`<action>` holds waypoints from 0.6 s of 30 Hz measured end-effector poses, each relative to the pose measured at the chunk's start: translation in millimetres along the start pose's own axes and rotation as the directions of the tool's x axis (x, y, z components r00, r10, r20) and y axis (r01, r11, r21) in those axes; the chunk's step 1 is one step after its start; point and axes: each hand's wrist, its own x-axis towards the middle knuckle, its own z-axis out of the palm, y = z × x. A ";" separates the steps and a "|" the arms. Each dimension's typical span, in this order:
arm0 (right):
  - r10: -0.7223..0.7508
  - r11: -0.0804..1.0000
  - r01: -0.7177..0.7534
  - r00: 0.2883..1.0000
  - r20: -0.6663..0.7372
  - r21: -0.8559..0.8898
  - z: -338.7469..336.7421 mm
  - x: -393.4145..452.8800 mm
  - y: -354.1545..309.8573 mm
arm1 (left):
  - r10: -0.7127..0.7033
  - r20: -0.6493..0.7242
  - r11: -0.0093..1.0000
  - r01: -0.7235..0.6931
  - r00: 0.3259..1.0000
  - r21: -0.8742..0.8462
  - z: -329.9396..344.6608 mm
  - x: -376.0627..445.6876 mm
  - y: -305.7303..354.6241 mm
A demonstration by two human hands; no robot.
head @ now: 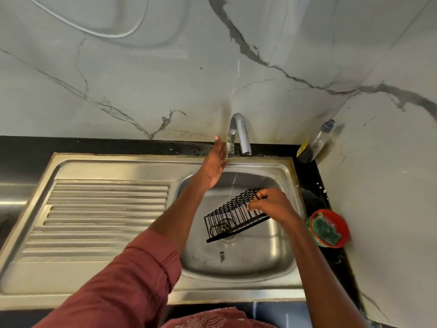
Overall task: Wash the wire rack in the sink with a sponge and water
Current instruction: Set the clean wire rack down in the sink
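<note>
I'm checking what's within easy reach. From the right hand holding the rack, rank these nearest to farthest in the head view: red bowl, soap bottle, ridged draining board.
From the right hand:
1. Red bowl, just right of it on the counter.
2. Soap bottle, back right corner.
3. Ridged draining board, far left of the basin.

The ribbed draining board (106, 209) on the left lies bare, giving open passage. The sink (238, 261) basin's near half is free; the wire rack (234, 216) fills its middle. At the far rim, the tap (241, 133) blocks. Right, a red bowl (329, 228) and a bottle (319, 140) crowd the narrow counter (309, 171).
</note>
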 end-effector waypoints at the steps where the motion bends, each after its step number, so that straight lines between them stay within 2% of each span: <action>1: -0.013 1.000 0.013 1.000 0.000 0.017 -2.4 -3.3 -1.0 | -0.005 -0.068 0.997 0.009 0.998 0.070 -3.7 -7.2 -1.4; 2: -0.024 0.999 0.024 1.000 -0.001 0.046 -5.2 -6.1 -0.5 | -0.013 -0.166 0.985 0.041 0.986 0.165 -9.8 -15.4 -7.8; 4: -0.037 0.992 0.038 0.999 -0.010 0.122 -13.8 -11.7 3.4 | -0.073 -0.364 0.936 0.190 0.929 0.298 -26.3 -33.9 -30.5; 6: -0.040 0.978 0.044 0.999 -0.025 0.204 -21.8 -18.7 11.0 | -0.210 -0.444 0.887 0.360 0.871 0.288 -41.9 -56.9 -60.4; 8: -0.008 0.938 0.018 0.999 -0.033 0.347 -27.3 -26.9 19.1 | -0.459 -0.407 0.823 0.551 0.790 0.141 -48.8 -81.6 -78.9; 10: -0.014 0.891 0.031 0.999 -0.040 0.453 -30.8 -36.1 24.4 | -0.670 -0.253 0.730 0.682 0.698 -0.049 -56.0 -94.8 -87.9; 11: -0.040 0.883 0.055 0.998 -0.042 0.465 -31.3 -43.0 26.6 | -0.725 -0.165 0.687 0.722 0.669 -0.089 -59.9 -97.1 -92.4; 13: -0.091 0.867 0.114 0.993 -0.072 0.485 -31.2 -54.2 29.4 | -0.741 -0.062 0.671 0.734 0.669 -0.101 -61.5 -103.4 -96.9; 15: -0.090 0.837 0.131 0.991 -0.103 0.532 -30.1 -58.0 32.0 | -0.663 -0.110 0.748 0.652 0.740 -0.121 -55.8 -107.1 -99.2; 18: -0.006 0.880 0.000 1.000 0.010 0.475 -26.4 -63.9 36.9 | -0.514 -0.246 0.856 0.512 0.822 -0.078 -43.0 -118.8 -98.1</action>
